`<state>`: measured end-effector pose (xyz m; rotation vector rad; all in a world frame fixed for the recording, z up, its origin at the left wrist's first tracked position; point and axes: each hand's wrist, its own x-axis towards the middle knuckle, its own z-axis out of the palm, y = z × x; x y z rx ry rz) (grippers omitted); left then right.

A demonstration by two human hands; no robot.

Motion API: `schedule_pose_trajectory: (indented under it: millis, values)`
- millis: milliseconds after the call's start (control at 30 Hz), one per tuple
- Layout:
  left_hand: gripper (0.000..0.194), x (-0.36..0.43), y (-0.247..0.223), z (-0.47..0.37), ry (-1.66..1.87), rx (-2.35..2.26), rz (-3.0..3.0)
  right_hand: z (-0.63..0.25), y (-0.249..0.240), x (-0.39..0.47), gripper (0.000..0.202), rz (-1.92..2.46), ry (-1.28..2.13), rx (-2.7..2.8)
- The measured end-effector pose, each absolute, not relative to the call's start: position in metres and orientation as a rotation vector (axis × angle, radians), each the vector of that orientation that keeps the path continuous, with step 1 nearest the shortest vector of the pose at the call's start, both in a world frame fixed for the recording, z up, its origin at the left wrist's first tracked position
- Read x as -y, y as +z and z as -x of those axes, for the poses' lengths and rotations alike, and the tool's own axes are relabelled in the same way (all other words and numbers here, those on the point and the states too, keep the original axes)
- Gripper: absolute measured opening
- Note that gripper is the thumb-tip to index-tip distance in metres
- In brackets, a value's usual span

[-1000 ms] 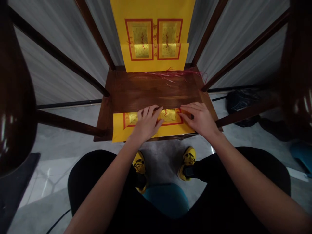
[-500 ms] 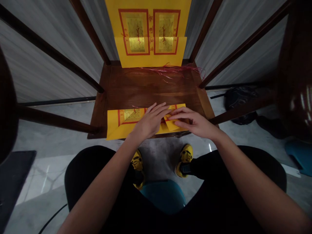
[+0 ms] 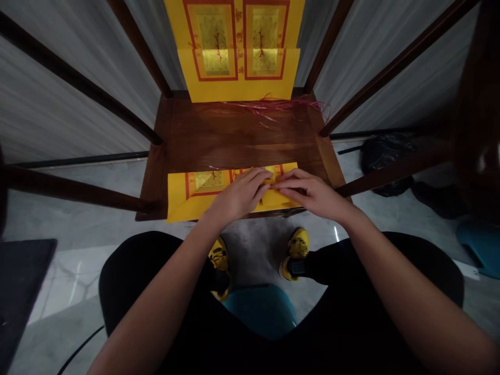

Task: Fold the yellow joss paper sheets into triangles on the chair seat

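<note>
A yellow paper sheet with red frames and gold panels lies along the near edge of the brown wooden surface. Folds show in it on both sides. My left hand rests over its middle, thumb and fingers closed on a folded part. From the right, my right hand pinches the same folded part, its fingertips almost touching the left ones. The fingertips partly cover the fold. Beyond them, larger yellow sheets with two gold panels stand at the far edge of the surface.
Pink-red strings lie by the far sheets. Dark wooden bars slope up on both sides. A black bag is on the floor at the right. Below are my knees, yellow shoes and a blue seat.
My left fingers have drawn in from lying spread to closing on the fold. My right fingers have come closer together. The view has shifted slightly.
</note>
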<state>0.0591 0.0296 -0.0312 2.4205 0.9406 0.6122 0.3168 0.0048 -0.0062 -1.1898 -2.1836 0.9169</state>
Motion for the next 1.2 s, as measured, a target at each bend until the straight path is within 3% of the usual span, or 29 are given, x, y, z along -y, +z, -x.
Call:
schedule_pose_trajectory:
  millis: [200, 400, 567, 1200]
  values:
    - [0.041, -0.027, -0.032, -0.058, 0.48, -0.908, -2.535, -0.329, -0.007, -0.006, 0.039, 1.338, 0.866, 2.204]
    - [0.037, -0.026, -0.027, -0.058, 0.473, -0.921, -2.52, -0.333, -0.006, -0.007, 0.03, 1.313, 0.905, 2.205]
    - [0.035, -0.025, -0.022, -0.058, 0.422, -0.952, -2.573, -0.335, -0.008, -0.009, 0.034, 1.306, 0.949, 2.177]
    - [0.049, -0.03, -0.041, -0.049, 0.399, -0.866, -2.651, -0.328, -0.006, -0.008, 0.027, 1.372, 1.067, 2.165]
